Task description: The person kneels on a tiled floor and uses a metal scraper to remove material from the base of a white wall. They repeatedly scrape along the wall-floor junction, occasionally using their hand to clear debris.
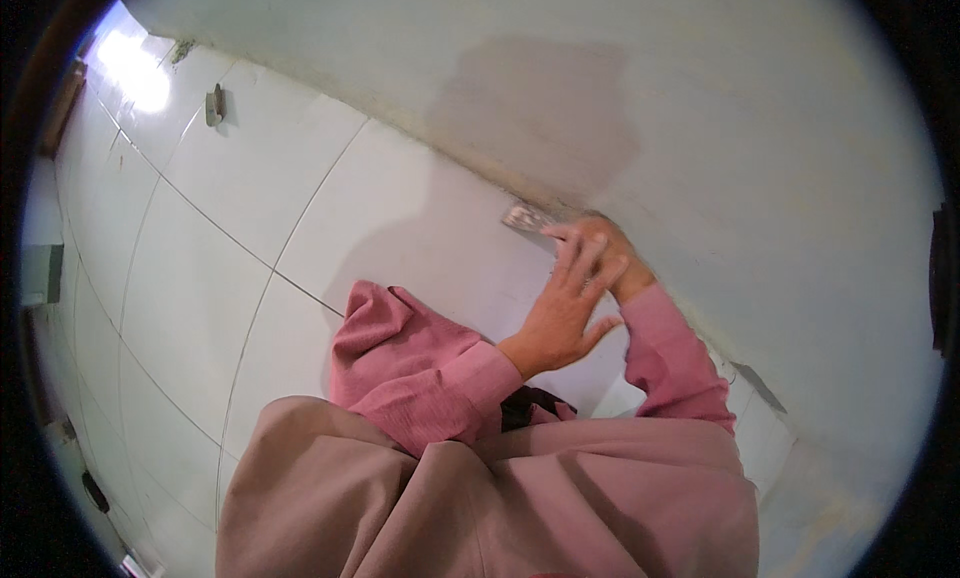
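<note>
Down at the foot of the pale wall (pixel 760 158), my right hand (pixel 610 253) is closed around a flat scraper (pixel 526 218). Its greyish, white-smeared blade points left and lies by the seam where the wall meets the white tile floor (pixel 300 328). The scraper's handle is hidden by my hands. My left hand (pixel 568 313) is open, fingers spread, back of the hand up. It overlaps the right hand in view, and I cannot tell whether the two touch. Nothing shows in the left hand.
A small grey, bent-looking piece (pixel 215 106) sits on the tiles at the far left. A greenish block (pixel 42 273) and a dark oval object (pixel 96 492) are at the left edge. My brown garment (pixel 560 498) covers the near floor. Light glares off the far left tiles.
</note>
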A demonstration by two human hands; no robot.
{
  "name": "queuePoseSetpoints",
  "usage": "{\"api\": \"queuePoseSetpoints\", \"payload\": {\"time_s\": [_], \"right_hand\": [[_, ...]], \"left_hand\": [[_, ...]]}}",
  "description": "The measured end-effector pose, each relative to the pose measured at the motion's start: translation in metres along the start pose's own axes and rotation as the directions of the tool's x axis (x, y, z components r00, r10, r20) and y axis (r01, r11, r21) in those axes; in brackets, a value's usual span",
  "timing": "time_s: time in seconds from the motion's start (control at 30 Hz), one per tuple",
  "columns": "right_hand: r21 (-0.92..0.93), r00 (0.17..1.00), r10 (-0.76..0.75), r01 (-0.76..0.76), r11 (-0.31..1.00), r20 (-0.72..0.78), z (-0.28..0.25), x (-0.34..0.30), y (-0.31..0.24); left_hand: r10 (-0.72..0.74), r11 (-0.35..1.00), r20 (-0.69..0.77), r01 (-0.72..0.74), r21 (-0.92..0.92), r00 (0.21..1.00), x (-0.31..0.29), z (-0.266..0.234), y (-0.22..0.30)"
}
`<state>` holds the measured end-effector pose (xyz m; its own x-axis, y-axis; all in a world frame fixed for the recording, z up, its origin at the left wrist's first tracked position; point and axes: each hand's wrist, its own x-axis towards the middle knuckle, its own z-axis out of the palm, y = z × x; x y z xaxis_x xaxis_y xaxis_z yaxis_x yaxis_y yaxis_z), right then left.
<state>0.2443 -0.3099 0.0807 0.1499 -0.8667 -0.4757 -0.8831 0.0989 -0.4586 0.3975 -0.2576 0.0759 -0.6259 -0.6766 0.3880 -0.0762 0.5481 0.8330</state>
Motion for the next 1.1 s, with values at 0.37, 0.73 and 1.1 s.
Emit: {"api": "queuePoseSetpoints", "payload": {"time_s": [0.37,0.73,1.1], "right_hand": [[0.199,0.909,-0.304,0.367,0.909,-0.285,0.016,-0.019,0.007],[-0.024,0.820,-0.389,0.418,0.908,-0.421,0.038,0.005,0.016],[-0.037,0.903,-0.251,0.254,0.967,-0.349,0.019,-0.003,-0.036]], "left_hand": [[0.074,0.997,-0.098,-0.075,-0.007,0.992,0.000,-0.004,0.009],[0.011,0.999,-0.037,-0.012,-0.030,0.999,0.011,-0.009,-0.012],[0.064,0.995,-0.161,-0.051,0.085,0.985,0.002,-0.015,0.003]]}}
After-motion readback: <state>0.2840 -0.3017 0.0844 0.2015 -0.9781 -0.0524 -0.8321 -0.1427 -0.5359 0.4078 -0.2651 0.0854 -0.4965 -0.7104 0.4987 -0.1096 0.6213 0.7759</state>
